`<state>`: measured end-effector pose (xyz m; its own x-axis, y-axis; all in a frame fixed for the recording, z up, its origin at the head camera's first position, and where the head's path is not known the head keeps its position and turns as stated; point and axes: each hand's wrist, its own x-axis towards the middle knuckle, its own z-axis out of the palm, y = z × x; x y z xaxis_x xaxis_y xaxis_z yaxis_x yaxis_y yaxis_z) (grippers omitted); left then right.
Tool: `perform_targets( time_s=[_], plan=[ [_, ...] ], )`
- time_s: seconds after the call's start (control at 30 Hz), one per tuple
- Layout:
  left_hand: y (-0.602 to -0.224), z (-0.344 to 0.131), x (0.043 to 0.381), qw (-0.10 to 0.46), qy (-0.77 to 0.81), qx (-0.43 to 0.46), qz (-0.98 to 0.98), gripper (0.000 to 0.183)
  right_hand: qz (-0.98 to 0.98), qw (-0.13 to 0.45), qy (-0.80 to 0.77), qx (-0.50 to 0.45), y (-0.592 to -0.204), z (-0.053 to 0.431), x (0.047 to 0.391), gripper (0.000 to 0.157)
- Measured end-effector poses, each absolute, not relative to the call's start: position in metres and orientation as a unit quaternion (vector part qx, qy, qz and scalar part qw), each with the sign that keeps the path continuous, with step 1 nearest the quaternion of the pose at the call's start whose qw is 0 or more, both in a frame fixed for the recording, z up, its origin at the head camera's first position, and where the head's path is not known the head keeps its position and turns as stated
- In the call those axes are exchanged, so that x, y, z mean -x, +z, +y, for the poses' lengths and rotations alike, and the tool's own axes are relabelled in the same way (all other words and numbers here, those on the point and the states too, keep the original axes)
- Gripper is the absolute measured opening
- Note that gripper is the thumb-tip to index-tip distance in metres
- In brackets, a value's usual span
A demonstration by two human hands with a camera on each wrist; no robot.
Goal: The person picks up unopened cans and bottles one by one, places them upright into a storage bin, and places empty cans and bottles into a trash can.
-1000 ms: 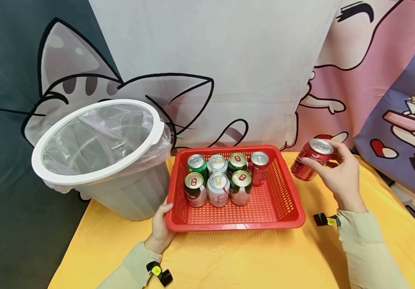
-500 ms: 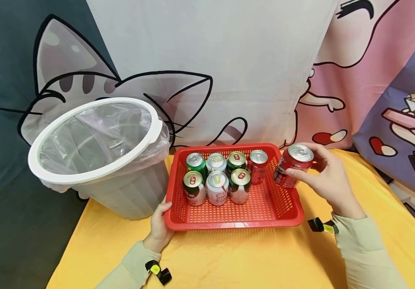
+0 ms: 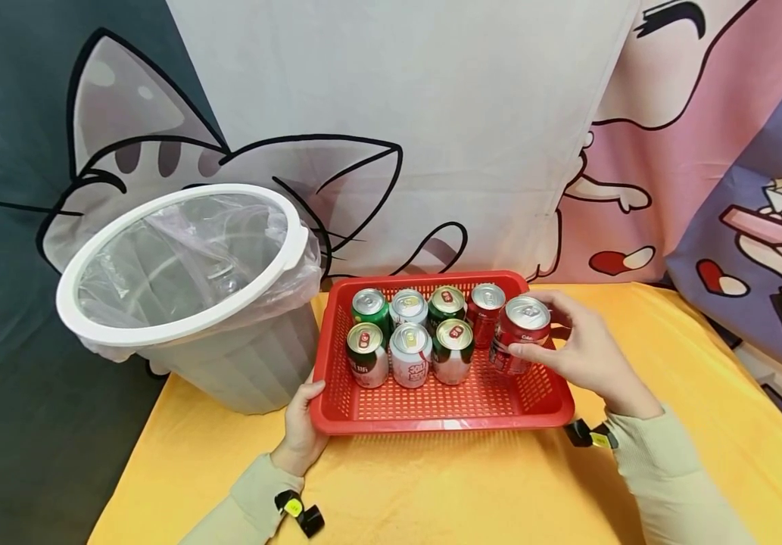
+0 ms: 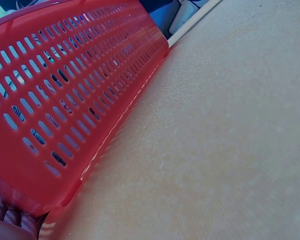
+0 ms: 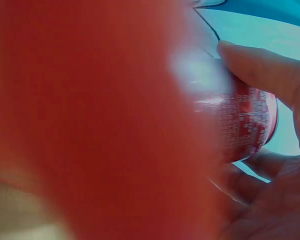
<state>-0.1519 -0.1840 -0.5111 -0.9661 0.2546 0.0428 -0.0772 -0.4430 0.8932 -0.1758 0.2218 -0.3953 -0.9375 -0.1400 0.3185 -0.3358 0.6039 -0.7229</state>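
Note:
My right hand (image 3: 588, 354) holds a red Coke can (image 3: 518, 339) by its side, thumb in front, at the right end of a red plastic basket (image 3: 445, 425). In the right wrist view the can (image 5: 245, 120) sits between thumb and fingers, partly hidden by a blurred red shape. At the basket's left front corner my left hand (image 3: 300, 428) grips the rim, thumb on top. The left wrist view shows its fingers (image 4: 12, 220) under the basket's lower corner. Several upright cans stand inside in two rows: a red can (image 3: 484, 314), a white can (image 3: 411, 359) and green ones.
A grey bin (image 3: 254, 371) with a white rim and a clear plastic liner stands left of the basket, close to it. A yellow cloth (image 3: 445, 492) covers the table. Behind it hangs a printed cartoon curtain (image 3: 472, 136).
My right hand has carried the red Coke can leftward and down, from beside the basket over its right rim to the inside. The left hand stays at the corner.

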Motion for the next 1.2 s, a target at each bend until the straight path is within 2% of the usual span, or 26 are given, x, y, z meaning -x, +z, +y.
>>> perform_targets(
  time_s=[0.47, 0.73, 1.2],
  plan=[
    [-0.511, -0.184, 0.15, 0.098, 0.845, -0.081, 0.52, 0.066, -0.922, 0.097, 0.338, -0.16, -0.414, 0.216, 0.185, 0.068],
    [-0.512, -0.184, 0.151, 0.097, 0.847, -0.089, 0.515, 0.066, -0.93, 0.105, 0.295, -0.193, -0.422, 0.208, 0.188, 0.069],
    [-0.511, -0.184, 0.152, 0.097, 0.845, -0.083, 0.519, 0.064, -0.941, 0.135, 0.254, -0.177, -0.43, 0.197, 0.19, 0.07]
  ],
)
